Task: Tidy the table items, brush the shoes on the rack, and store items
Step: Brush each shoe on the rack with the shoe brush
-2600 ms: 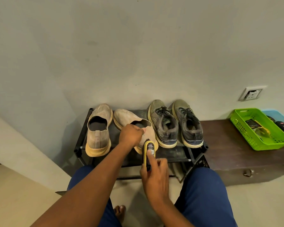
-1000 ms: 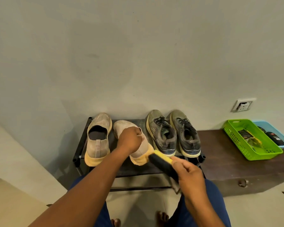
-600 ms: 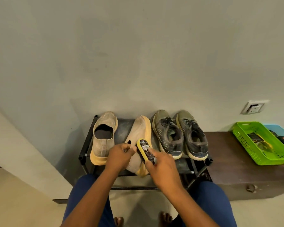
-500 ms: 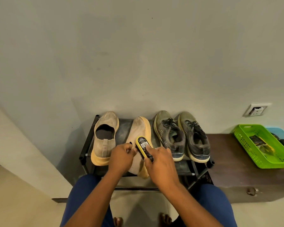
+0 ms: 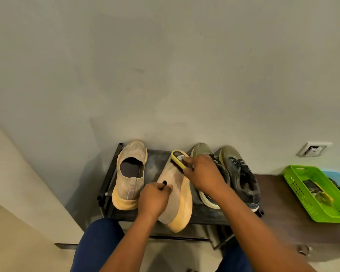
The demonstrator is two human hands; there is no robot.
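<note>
- Nearest: left hand (image 5: 154, 199) pinching the collar of the tipped beige shoe (image 5: 176, 195), steadying it on its side at the rack's (image 5: 108, 173) front edge.
- Right hand (image 5: 203, 176) wrapped round the yellow brush (image 5: 178, 158), grip closed on its handle.
- Since half a second ago, brush carried from the shoe's middle up to its toe, toward the rack's back edge: a stroke along the upper, likely finishing this side.
- Upright beige shoe (image 5: 130, 173) toward the left edge, grey sneakers (image 5: 239, 173) on the right, apparently still to brush.
- Farther right, green basket (image 5: 302, 195) on the worktop (image 5: 273, 218).
</note>
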